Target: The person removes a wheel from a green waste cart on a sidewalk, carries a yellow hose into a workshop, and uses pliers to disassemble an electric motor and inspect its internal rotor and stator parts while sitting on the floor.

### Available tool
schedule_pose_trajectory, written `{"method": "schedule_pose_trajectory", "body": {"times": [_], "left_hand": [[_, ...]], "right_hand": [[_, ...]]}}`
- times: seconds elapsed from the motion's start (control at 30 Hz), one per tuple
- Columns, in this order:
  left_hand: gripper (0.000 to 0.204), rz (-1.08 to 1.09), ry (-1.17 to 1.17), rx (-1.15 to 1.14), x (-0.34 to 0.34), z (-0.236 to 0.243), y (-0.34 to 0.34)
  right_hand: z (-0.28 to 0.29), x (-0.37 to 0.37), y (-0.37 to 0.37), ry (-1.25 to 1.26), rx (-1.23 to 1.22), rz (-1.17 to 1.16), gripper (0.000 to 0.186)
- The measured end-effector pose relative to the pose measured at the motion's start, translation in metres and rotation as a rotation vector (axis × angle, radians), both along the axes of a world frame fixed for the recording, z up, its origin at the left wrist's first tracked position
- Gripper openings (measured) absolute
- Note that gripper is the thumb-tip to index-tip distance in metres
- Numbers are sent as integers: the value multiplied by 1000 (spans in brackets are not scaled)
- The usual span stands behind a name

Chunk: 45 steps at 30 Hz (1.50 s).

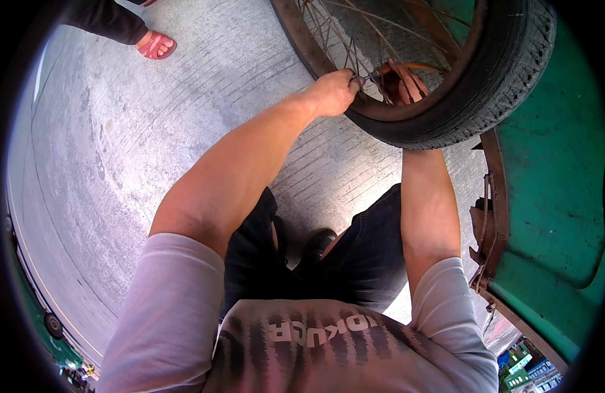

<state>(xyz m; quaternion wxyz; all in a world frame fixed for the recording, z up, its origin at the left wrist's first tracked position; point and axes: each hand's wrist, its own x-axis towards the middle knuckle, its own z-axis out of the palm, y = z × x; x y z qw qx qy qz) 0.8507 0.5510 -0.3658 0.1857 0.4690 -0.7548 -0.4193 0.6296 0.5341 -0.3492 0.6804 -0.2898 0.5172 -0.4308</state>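
While the spoked wheel was at the upper right, beside a green panel, the left hand had its fingers curled in at the rim. Beyond that rim, partly hidden, the right hand bent its fingers near an orange strip. Whether either gripped anything, I could not tell.

Person's wearing a shirt at 6 o'clock, pale lettering crossing dark jagged stripes; plain pale short sleeves showing at 8 and 4. Dark trousers, dark shoes sitting inboard.
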Motion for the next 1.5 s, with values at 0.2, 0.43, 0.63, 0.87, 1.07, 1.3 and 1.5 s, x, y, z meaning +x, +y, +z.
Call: {"method": "schedule_pose_trajectory", "body": {"times": [0.2,0.43,0.63,0.87,1.07,1.3,1.5], "left_hand": [[49,16,-11,63,2,5,-1],[49,-2,2,-28,3,-8,1],[51,-8,8,14,-2,-3,-2],[54,-19,13,28,1,5,0],[54,-9,24,-9,2,-3,0],[53,58,49,114,-2,-5,-3],[53,1,25,46,0,-1,-1]], "right_hand": [[-1,6,28,421,-621,137,41],[27,24,32,586,-411,82,40],[7,15,6,24,-32,-113,21],[34,24,24,424,-134,-18,27],[46,31,29,621,-205,64,41],[32,25,27,438,-213,-35,39],[0,11,25,196,-388,-88,22]]}}
